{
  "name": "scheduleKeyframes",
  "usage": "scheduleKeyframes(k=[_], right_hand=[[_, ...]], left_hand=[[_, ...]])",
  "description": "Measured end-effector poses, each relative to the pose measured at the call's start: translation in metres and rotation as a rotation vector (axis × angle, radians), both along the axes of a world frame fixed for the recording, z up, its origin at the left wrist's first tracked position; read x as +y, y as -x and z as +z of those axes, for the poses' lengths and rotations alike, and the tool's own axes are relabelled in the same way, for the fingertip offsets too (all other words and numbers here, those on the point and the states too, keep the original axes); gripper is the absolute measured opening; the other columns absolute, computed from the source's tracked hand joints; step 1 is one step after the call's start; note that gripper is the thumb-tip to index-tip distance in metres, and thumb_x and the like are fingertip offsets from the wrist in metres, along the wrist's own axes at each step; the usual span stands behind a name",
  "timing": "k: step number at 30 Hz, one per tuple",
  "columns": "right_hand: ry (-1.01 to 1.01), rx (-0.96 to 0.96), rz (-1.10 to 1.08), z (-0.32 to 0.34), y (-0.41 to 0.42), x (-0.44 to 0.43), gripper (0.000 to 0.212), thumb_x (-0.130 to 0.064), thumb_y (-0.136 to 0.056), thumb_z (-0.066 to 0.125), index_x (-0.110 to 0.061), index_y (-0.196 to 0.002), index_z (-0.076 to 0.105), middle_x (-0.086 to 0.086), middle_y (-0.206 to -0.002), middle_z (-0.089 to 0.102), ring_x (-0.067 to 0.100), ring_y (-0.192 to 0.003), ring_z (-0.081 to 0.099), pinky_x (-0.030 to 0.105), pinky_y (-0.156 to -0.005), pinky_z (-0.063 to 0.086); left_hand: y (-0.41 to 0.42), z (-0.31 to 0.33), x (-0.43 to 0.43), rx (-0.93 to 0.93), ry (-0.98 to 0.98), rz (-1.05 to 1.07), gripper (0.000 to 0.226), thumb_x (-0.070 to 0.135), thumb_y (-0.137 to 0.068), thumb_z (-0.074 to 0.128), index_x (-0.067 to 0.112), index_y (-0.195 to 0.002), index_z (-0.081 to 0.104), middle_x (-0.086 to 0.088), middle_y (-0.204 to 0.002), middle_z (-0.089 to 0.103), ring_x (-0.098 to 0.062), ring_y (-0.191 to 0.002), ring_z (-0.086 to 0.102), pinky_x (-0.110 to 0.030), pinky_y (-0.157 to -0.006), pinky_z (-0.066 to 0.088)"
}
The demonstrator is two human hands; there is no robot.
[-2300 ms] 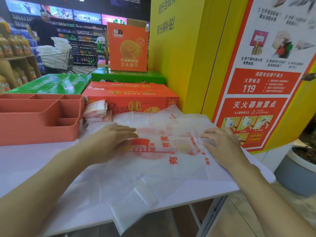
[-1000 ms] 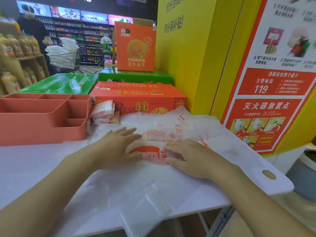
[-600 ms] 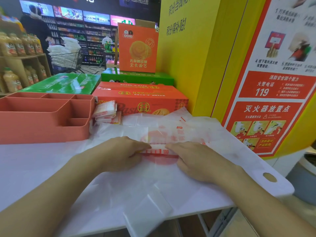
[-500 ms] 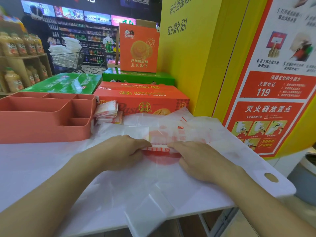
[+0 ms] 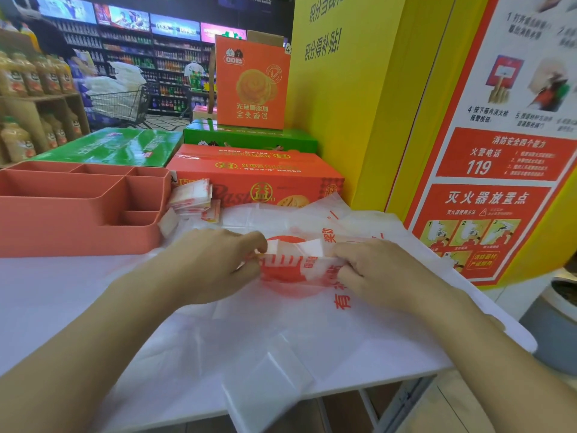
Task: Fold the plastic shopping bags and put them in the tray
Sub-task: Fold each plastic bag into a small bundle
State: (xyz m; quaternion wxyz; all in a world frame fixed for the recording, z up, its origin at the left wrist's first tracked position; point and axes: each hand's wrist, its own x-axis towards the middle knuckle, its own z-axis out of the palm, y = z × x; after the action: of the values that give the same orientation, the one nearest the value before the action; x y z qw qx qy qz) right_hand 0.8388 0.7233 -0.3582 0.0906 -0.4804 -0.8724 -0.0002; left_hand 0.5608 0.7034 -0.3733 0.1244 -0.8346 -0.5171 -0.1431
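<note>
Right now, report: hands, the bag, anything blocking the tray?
Left hand and right hand both pinch the folded plastic bag, mid-fold. Tray at left, no obstacle seen. Loose bags underneath; folded stack beside the tray.

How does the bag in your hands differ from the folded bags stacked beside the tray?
The bag in hand is only partly folded, a narrow band pinched by the left hand and right hand; the stacked bags are finished small packets. The bag in hand is over the middle of the table; the stacked bags lie untouched beside the tray, not in it. Both are white plastic with red print.
</note>
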Motion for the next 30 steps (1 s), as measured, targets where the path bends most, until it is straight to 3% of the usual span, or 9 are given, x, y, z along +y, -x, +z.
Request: scheduleKeyframes(k=[2, 3, 6, 11, 15, 19, 23, 27, 30], right_hand=[[0.041, 0.059, -0.010, 0.007, -0.003, 0.001, 0.019, -0.024, -0.093, 0.048, -0.035, -0.081, 0.057, -0.010, -0.062, 0.053, 0.011, -0.064, 0.051, 0.038, -0.061, 0.043], [0.053, 0.082, -0.011, 0.010, -0.004, 0.001, 0.021, -0.024, -0.093, 0.050, -0.039, -0.081, 0.058, -0.009, -0.059, 0.053, 0.012, -0.060, 0.050, 0.036, -0.057, 0.041], [0.055, 0.087, -0.016, 0.017, -0.004, 0.003, 0.020, -0.026, -0.093, 0.054, -0.032, -0.074, 0.056, -0.004, -0.057, 0.049, 0.012, -0.056, 0.044, 0.033, -0.056, 0.035], [-0.049, 0.005, -0.061, 0.014, -0.002, 0.013, 0.024, -0.039, -0.096, 0.051, -0.021, -0.084, 0.061, -0.006, -0.067, 0.057, 0.016, -0.071, 0.057, 0.035, -0.066, 0.049], [-0.138, -0.042, -0.090, 0.003, -0.001, 0.026, 0.032, -0.053, -0.096, 0.047, -0.028, -0.105, 0.065, -0.010, -0.096, 0.069, 0.019, -0.094, 0.063, 0.040, -0.081, 0.053], [-0.176, -0.065, -0.124, -0.007, -0.003, 0.038, 0.046, -0.057, -0.097, 0.048, -0.033, -0.135, 0.056, -0.010, -0.134, 0.061, 0.020, -0.126, 0.051, 0.042, -0.107, 0.039], [-0.058, -0.079, -0.159, -0.020, -0.006, 0.044, 0.055, -0.057, -0.099, 0.044, -0.036, -0.150, 0.041, -0.007, -0.141, 0.051, 0.020, -0.130, 0.042, 0.041, -0.108, 0.037], [0.024, -0.092, -0.148, -0.029, -0.011, 0.046, 0.052, -0.050, -0.103, 0.039, -0.035, -0.153, 0.037, -0.007, -0.150, 0.045, 0.020, -0.136, 0.040, 0.038, -0.113, 0.033], [0.035, -0.098, -0.100, -0.031, -0.011, 0.046, 0.049, -0.039, -0.107, 0.034, -0.032, -0.156, 0.035, -0.008, -0.160, 0.038, 0.017, -0.146, 0.033, 0.035, -0.120, 0.024]], left_hand=[[0.000, 0.003, -0.001, -0.012, -0.074, -0.003, 0.065, 0.060, -0.078, 0.008, 0.035, -0.112, 0.057, 0.013, -0.073, 0.065, -0.016, -0.067, 0.057, -0.026, -0.050, 0.033], [0.002, 0.005, -0.001, -0.018, -0.105, -0.009, 0.059, 0.060, -0.082, 0.013, 0.034, -0.105, 0.061, 0.013, -0.056, 0.052, -0.016, -0.057, 0.052, -0.023, -0.046, 0.027], [0.009, 0.009, 0.001, -0.040, -0.138, 0.009, 0.048, 0.063, -0.089, 0.028, 0.034, -0.090, 0.067, 0.014, -0.044, 0.035, -0.017, -0.049, 0.050, -0.022, -0.044, 0.031], [0.015, 0.014, 0.006, -0.036, 0.019, 0.097, 0.049, 0.069, -0.090, 0.030, 0.036, -0.093, 0.067, 0.011, -0.074, 0.061, -0.013, -0.072, 0.059, -0.032, -0.061, 0.050], [0.017, 0.010, 0.019, -0.040, 0.039, 0.175, 0.036, 0.066, -0.094, 0.041, 0.039, -0.108, 0.061, 0.013, -0.083, 0.060, -0.014, -0.079, 0.057, -0.030, -0.062, 0.046], [0.023, 0.001, 0.030, -0.039, 0.073, 0.225, 0.039, 0.066, -0.092, 0.047, 0.039, -0.117, 0.060, 0.012, -0.087, 0.063, -0.015, -0.081, 0.058, -0.029, -0.061, 0.043], [0.027, -0.011, 0.037, -0.039, 0.151, 0.190, 0.042, 0.062, -0.094, 0.049, 0.041, -0.128, 0.059, 0.011, -0.118, 0.062, -0.015, -0.106, 0.059, -0.034, -0.081, 0.051], [0.026, -0.022, 0.041, -0.061, 0.184, 0.099, 0.040, 0.051, -0.097, 0.055, 0.037, -0.134, 0.060, 0.009, -0.132, 0.059, -0.018, -0.124, 0.053, -0.040, -0.100, 0.047], [0.015, -0.026, 0.039, -0.151, 0.168, -0.044, 0.033, 0.029, -0.101, 0.056, 0.030, -0.133, 0.064, 0.008, -0.141, 0.058, -0.017, -0.129, 0.054, -0.030, -0.108, 0.041]])
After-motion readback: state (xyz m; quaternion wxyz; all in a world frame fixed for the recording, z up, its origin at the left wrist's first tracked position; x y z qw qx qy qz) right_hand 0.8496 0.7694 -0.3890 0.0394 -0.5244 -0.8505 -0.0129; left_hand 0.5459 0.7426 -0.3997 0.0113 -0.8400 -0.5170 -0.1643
